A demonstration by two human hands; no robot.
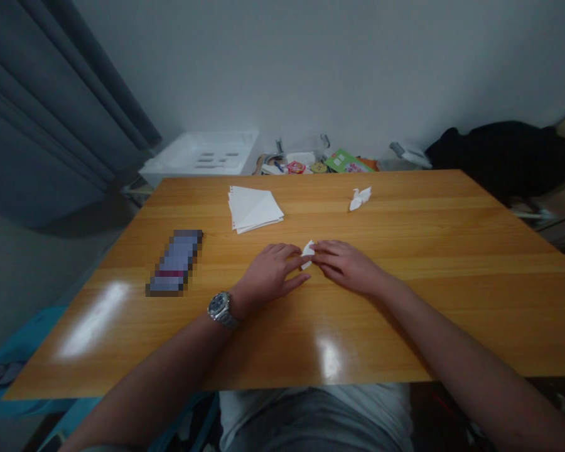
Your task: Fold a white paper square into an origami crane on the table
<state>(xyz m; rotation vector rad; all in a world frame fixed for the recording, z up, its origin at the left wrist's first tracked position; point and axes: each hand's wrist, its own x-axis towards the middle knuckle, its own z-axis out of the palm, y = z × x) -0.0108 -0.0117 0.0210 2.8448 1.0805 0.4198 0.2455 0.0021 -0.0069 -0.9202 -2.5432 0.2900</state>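
Note:
A small piece of folded white paper (307, 255) is between my two hands at the middle of the wooden table. My left hand (277, 269), with a metal watch (220, 307) on its wrist, has its fingertips on the paper's left side; its thumb points toward the paper's near end. From the right, my right hand (346, 265) holds the paper's other side with its fingertips. The fingers partly cover the paper, so its exact folds are hard to make out. Farther back stands a folded paper crane (360, 198).
A stack of white paper sheets (255, 208) lies at the back left of the table (452, 251). A blurred-out phone-like device (176, 262) is at the left. Beyond the far edge are a white plastic tray (164, 164), a green booklet (346, 161) and a black cloth (499, 157).

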